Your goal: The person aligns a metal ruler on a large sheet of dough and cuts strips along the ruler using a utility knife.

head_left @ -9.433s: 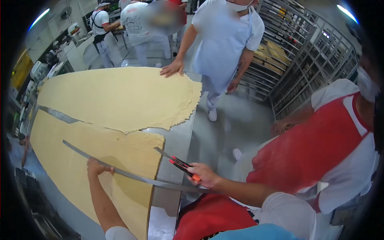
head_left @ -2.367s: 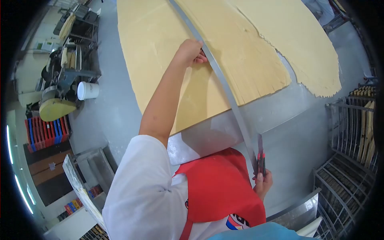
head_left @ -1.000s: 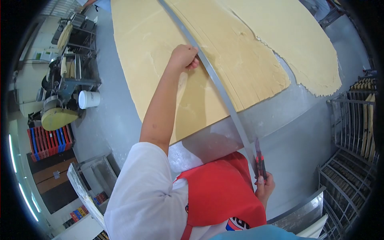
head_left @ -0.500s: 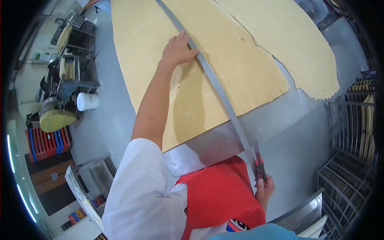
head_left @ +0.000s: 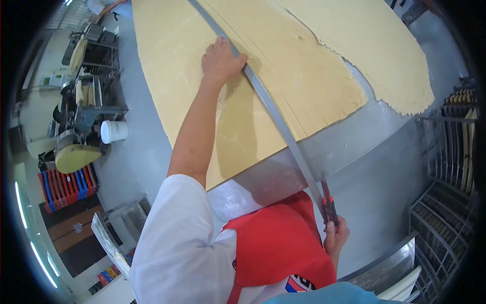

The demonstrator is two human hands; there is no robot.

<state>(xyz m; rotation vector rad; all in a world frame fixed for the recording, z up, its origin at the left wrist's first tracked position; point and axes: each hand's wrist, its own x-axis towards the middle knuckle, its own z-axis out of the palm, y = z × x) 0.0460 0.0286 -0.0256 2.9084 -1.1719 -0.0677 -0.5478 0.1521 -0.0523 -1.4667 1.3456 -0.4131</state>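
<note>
Dough sheet (head_left: 174, 76) is crossed by metal strip (head_left: 275, 112), touched by open left hand (head_left: 221, 61); cutter (head_left: 329, 206) is gripped by right hand (head_left: 336, 236).

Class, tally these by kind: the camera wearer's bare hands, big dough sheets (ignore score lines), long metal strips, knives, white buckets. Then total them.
Hands: 2 (left hand, right hand)
Dough sheets: 2
Metal strip: 1
Knife: 1
White bucket: 1
Total: 7

Grey floor (head_left: 136, 157), 1 white bucket (head_left: 114, 131), metal racks (head_left: 445, 213), bright light strips (head_left: 44, 258)
</note>
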